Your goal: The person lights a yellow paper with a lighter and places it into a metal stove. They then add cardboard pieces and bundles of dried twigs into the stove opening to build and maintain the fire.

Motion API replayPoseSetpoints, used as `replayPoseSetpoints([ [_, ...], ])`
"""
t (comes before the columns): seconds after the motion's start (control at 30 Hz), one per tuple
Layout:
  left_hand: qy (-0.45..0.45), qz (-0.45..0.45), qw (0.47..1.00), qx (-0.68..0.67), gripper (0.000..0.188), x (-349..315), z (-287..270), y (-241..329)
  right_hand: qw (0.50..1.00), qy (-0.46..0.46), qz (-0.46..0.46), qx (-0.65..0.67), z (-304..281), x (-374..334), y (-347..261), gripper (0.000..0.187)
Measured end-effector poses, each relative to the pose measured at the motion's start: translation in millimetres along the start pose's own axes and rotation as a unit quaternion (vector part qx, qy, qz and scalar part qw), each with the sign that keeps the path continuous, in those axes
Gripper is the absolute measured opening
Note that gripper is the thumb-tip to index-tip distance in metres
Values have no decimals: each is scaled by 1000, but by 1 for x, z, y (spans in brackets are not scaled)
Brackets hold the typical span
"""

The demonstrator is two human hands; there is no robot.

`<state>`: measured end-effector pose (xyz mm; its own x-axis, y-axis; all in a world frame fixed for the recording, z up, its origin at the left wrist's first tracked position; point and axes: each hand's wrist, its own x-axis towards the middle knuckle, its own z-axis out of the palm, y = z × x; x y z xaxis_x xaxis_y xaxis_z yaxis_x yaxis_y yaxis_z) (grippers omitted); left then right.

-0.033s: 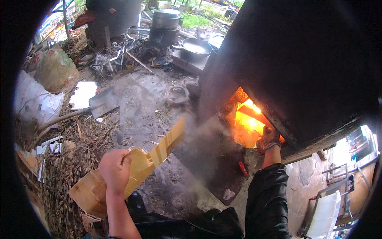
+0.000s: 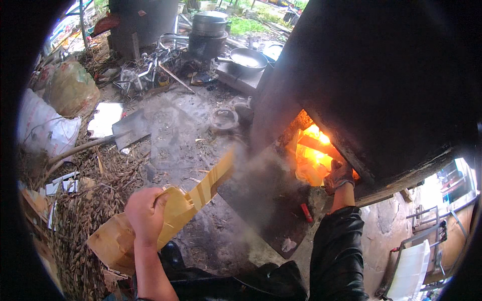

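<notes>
Head view: L hand (image 2: 145, 213) clenched round folded cardboard (image 2: 175, 215), left of dark stove (image 2: 386, 90), well apart from flames (image 2: 315, 161). R hand (image 2: 339, 176) at stove opening (image 2: 303, 119), fingers curled, next to strip (image 2: 317, 144) amid flames; can't tell if gripping. Prob. best: R fingers low, clear of flames; cardboard held back from heat till R hand's out.
</notes>
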<state>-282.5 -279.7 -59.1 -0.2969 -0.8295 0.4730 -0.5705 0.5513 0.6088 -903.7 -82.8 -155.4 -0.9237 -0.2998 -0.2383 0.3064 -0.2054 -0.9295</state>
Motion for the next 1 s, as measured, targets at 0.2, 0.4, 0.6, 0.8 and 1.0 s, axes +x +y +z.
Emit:
replayPoseSetpoints([
  [0.2, -5, 20, 1000, 1, 11, -2, 4, -5, 991, 28, 4, -132, -1, -6, -18, 39],
  [0.4, -26, 4, 999, 29, 12, -6, -4, -3, 968, 22, 30, -250, -9, -47, -35, 47],
  [0.6, 19, -13, 999, 27, 13, -14, -26, -2, 941, -58, 102, -317, 21, -127, -43, 55],
  [0.8, 79, 14, 997, -2, 15, -29, -61, -6, 803, -408, -61, -431, 107, -273, 8, 48],
  [1.0, 86, 7, 990, -111, 18, -49, -99, -12, 494, -419, -563, -513, 205, -452, 32, 59],
])
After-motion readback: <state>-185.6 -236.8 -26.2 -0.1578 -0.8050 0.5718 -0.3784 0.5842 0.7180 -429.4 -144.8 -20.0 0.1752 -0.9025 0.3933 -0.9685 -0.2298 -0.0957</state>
